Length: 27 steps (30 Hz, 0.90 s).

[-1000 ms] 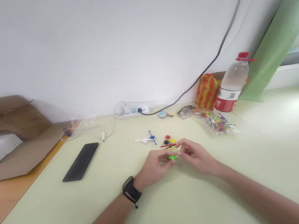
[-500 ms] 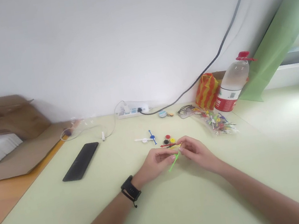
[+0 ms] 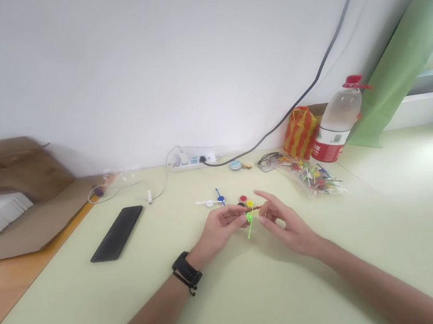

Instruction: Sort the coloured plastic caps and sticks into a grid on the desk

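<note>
My left hand (image 3: 220, 231) pinches a bright green plastic spinner arrow (image 3: 250, 226) between thumb and fingers, its slim shaft pointing down toward me. Beside it, my right hand (image 3: 289, 222) has its index finger raised and its thumb apart from it; the other fingers curl in near the arrow. Whether they touch it is hard to see. Just beyond the hands lie a red disc (image 3: 243, 199), a yellow disc (image 3: 250, 204) and a partly covered black disc. A blue spinner arrow (image 3: 221, 198) and a white spinner arrow (image 3: 209, 203) rest behind my left hand.
A black phone (image 3: 117, 234) lies on the left. At the back stand a power strip (image 3: 194, 160), a striped bag (image 3: 299, 132) and a large bottle (image 3: 336, 126). A clear bag of spinner parts (image 3: 318, 179) lies right; a cardboard box (image 3: 32, 169) is far left.
The green arrow has turned more upright and shifted slightly up with my left hand. My right fingers have opened from their pinch, and the index finger has lifted.
</note>
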Motion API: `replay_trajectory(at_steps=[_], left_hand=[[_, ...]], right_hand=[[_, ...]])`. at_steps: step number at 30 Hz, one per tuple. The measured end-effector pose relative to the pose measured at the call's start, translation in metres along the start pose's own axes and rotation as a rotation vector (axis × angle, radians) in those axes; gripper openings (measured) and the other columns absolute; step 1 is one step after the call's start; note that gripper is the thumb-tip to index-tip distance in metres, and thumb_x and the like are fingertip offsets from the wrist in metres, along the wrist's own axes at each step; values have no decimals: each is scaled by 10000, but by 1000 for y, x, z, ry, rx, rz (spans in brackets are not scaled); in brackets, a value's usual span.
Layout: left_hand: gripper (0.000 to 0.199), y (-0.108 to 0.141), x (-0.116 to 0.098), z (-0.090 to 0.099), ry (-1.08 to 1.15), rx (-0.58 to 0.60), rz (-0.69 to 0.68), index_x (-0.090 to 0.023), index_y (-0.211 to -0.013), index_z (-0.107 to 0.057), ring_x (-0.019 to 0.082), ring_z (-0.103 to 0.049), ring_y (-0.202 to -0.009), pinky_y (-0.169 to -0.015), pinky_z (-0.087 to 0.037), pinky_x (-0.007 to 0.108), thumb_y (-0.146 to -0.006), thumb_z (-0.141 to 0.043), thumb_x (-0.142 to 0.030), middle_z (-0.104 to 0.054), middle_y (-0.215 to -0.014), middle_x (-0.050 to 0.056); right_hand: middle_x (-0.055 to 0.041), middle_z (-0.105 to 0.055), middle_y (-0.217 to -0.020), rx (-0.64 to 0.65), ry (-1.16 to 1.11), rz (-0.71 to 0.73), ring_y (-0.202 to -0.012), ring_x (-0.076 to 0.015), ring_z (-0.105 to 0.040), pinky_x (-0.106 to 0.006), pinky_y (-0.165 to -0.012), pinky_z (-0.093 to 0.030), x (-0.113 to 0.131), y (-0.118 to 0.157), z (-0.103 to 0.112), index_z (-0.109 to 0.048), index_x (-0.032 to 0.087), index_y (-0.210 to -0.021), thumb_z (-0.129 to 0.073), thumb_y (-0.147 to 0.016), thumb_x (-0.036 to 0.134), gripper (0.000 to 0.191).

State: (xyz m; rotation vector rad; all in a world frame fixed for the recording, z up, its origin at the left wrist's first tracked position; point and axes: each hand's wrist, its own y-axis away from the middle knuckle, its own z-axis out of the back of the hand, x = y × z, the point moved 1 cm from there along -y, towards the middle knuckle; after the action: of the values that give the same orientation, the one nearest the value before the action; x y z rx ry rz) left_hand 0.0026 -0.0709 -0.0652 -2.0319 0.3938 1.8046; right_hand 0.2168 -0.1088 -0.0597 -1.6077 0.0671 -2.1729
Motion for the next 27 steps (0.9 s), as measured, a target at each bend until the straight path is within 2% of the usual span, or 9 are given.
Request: replay_trajectory(at_steps=[4,6,8,12,17,19,22,24,27], left_hand=[[340,0,-3,-1,-2,-21,10,-144,-1082,-766,231,-742,-957,-903,-611,376,-833,-818,-371,-771,-1105,126],[332,0,-5,-1,14,-48,22,-144,-1057,-769,223,-747,-929,-904,-611,374,-817,-834,-363,-778,-1072,115],[324,0,-6,-1,28,-62,30,-147,-1048,-772,217,-750,-914,-906,-610,372,-812,-840,-358,-783,-1024,102],[313,0,-5,-1,38,-37,23,-156,-1062,-774,224,-741,-965,-911,-605,362,-826,-830,-354,-781,-1032,97],[318,0,-3,1,1,-60,17,-154,-1063,-770,220,-739,-971,-923,-593,357,-821,-835,-351,-778,-1085,108],[314,0,-3,1,-19,-62,16,-158,-1051,-774,228,-739,-991,-937,-586,358,-811,-842,-350,-784,-1065,105],[316,-1,-4,1,-26,-70,18,-160,-1032,-777,232,-741,-985,-929,-587,359,-794,-854,-353,-789,-1048,100],[324,0,-5,0,-29,-84,25,-154,-1024,-777,227,-742,-967,-918,-590,357,-783,-860,-354,-787,-1050,102],[326,0,-5,-1,-27,-93,30,-151,-1018,-776,220,-740,-955,-912,-591,350,-778,-863,-355,-784,-1049,101]], right_hand=[[-28,-593,-814,71,18,-28,-636,-162,-509,-327,-623,-437,-2,2,0,-669,225,-1074,-512,-1007,510,332],[-3,-475,-591,169,7,-61,-544,-142,-422,-319,-564,-370,-3,1,3,-544,204,-625,-420,-1033,555,552],[11,-401,-533,177,2,-66,-528,-132,-368,-318,-556,-338,-1,-1,6,-423,206,-541,-386,-1039,573,620],[5,-530,-728,41,-34,-55,-660,-161,-483,-305,-610,-401,2,-3,6,-632,226,-1019,-537,-995,537,327],[7,-576,-995,-44,-186,-139,-646,-133,-496,-291,-611,-452,-6,-2,-1,-98,372,-1593,-615,-956,483,828],[4,-582,-1011,-63,-214,-146,-640,-128,-483,-291,-615,-443,-9,-2,-1,-227,370,-1561,-633,-941,473,748],[11,-536,-717,46,-232,-184,-588,-143,-419,-307,-586,-375,-10,-3,3,-679,233,-951,-588,-953,496,278],[18,-380,-526,128,-301,-200,-533,-145,-343,-329,-562,-311,-8,-4,7,-474,221,-521,-510,-981,512,545],[14,-325,-504,106,-395,-179,-529,-146,-322,-340,-567,-277,-3,-5,12,-335,231,-448,-467,-994,524,634]])
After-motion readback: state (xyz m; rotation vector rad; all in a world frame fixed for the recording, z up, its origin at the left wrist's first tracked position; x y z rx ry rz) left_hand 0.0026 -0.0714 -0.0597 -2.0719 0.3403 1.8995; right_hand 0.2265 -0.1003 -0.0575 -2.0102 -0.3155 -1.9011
